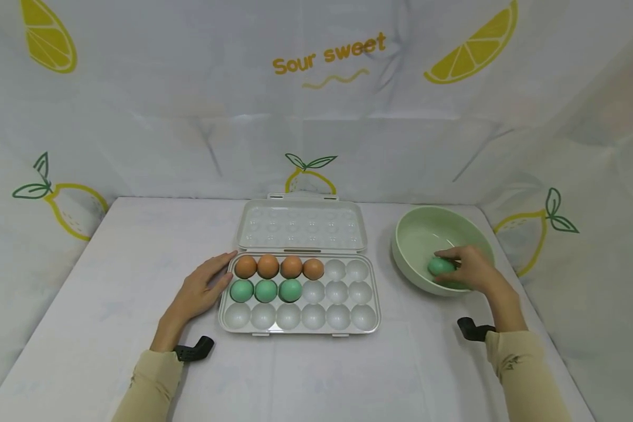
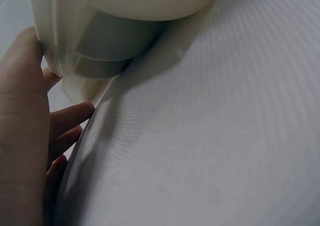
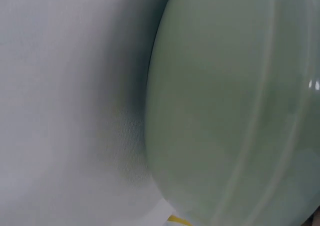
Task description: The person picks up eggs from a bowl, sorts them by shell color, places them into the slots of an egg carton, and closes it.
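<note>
My right hand (image 1: 473, 268) reaches over the rim of a pale green bowl (image 1: 405, 258) and pinches a green egg (image 1: 439, 266) between thumb and fingers inside it. Only the outer wall of the bowl (image 3: 215, 105) fills the right wrist view. My left hand (image 1: 199, 291) rests by the left edge of a white egg tray (image 1: 313, 317), touching its side with fingers extended. The back row holds several brown eggs (image 1: 268, 266) from the left. Three green eggs (image 1: 266, 291) sit in the middle row below them; the front row's cups are bare.
The tray's hinged lid (image 1: 302, 228) lies folded back behind it. A white cloth (image 1: 295, 375) covers the table, and a lemon-print curtain (image 1: 190, 152) stands at the back and sides. Each wrist carries a black camera mount (image 1: 195, 350).
</note>
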Demonstrator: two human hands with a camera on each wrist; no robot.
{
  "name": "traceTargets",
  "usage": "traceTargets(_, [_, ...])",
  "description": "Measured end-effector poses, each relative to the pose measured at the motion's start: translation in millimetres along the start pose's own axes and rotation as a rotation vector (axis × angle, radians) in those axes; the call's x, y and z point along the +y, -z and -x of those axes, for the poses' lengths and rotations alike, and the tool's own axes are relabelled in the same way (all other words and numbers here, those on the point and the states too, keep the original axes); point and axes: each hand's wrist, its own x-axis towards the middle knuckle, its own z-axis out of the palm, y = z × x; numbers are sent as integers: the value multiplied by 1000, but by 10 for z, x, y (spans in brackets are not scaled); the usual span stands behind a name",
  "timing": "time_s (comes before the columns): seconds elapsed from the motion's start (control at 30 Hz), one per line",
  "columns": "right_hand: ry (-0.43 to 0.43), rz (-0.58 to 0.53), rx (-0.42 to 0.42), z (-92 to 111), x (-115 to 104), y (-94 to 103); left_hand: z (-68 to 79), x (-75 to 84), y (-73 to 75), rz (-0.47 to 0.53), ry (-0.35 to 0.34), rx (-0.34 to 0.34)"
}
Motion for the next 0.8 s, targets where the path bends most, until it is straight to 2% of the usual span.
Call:
traceTargets(0.17, [34, 20, 0, -48, -19, -37, 1, -4, 16, -4, 8, 0])
traceTargets(0.4, [40, -40, -42, -124, -89, -122, 4, -5, 12, 6, -4, 1])
traceTargets(0.63, [103, -40, -11, -156, -160, -168, 10, -5, -4, 2, -11, 15])
traceTargets(0.8, [126, -96, 0, -189, -192, -215, 1, -9, -12, 6, -8, 9])
